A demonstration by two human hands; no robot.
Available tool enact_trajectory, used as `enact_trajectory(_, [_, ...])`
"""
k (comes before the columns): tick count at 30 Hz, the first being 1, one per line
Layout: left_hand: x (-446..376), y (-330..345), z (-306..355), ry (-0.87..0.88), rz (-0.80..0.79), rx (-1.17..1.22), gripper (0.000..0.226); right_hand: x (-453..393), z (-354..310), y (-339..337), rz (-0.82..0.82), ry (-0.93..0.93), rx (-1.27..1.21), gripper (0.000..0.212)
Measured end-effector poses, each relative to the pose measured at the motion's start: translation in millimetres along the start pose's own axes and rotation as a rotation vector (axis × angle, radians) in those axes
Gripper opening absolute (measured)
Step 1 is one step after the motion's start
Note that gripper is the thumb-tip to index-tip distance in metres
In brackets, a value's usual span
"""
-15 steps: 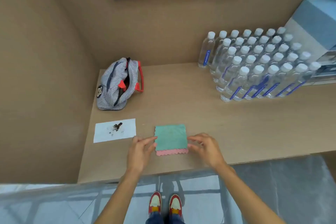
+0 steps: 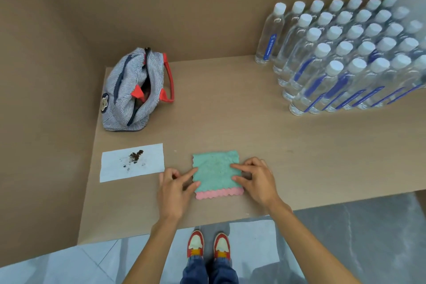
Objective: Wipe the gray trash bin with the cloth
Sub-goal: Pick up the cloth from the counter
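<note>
A folded green cloth (image 2: 213, 172) with a pink scalloped edge lies flat on the brown table (image 2: 230, 110), near its front edge. My left hand (image 2: 176, 188) rests at the cloth's left side, thumb and forefinger touching its edge. My right hand (image 2: 257, 178) lies on the cloth's right side, fingertips pressing on top of it. Neither hand has lifted the cloth. No gray trash bin is in view.
A white paper sheet (image 2: 132, 162) with dark crumbs lies left of the cloth. A striped bag (image 2: 132, 90) with red handles sits at the back left. Several rows of water bottles (image 2: 345, 57) fill the back right. Brown walls enclose the table at the back and left.
The view has come closer and lower over the table. My right hand's fingers have moved further onto the cloth; my left hand's fingers touch its left edge.
</note>
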State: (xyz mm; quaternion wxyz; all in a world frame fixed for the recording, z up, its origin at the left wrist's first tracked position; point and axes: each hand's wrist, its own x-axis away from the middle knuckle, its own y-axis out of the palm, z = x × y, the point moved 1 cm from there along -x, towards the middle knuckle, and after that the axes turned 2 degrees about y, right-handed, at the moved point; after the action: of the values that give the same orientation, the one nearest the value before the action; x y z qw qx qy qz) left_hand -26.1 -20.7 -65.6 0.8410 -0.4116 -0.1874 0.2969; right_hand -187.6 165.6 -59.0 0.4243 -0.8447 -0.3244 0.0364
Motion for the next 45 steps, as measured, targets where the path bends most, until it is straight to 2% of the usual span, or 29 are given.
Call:
enact_trajectory(5, [-2.7, 0.6, -0.3, 0.019, 0.038, 0.009, 0.038, -2.1, -2.7, -1.6, 0.022, 0.005, 0.015, 0.032])
enact_trajectory(13, [-11.3, -2.5, 4.7, 0.046, 0.045, -0.053, 0.012, -6.1, -7.3, -1.2, 0.078, 0.058, 0.027, 0.015])
enact_trajectory(18, [-10.4, -2.3, 12.4, 0.0, 0.062, -0.006, 0.01, -6.0, -11.1, 3.5, 0.119, 0.098, -0.03, 0.005])
enact_trajectory(25, [-4.1, -5.6, 18.4, -0.033, 0.007, 0.002, 0.01, -0.9, -10.4, 5.4, 0.096, 0.146, -0.076, 0.012])
enact_trajectory(31, [1.7, -20.8, 29.6, -0.098, 0.01, 0.05, 0.008, 5.6, -21.1, -10.8, 0.02, 0.178, -0.258, 0.022])
enact_trajectory(35, [2.2, -36.5, 42.1, -0.122, 0.021, 0.238, 0.004, 13.8, -31.8, -30.0, 0.048, 0.193, -0.346, 0.021])
enact_trajectory(39, [4.3, -61.8, 62.5, -0.163, 0.007, 0.575, 0.029, 25.1, -51.7, -60.5, 0.073, 0.186, -0.562, 0.011])
enact_trajectory(45, [14.5, -108.2, 106.0, -0.087, -0.002, 0.797, 0.028, 53.0, -87.2, -113.9, 0.093, 0.083, -0.852, 0.014])
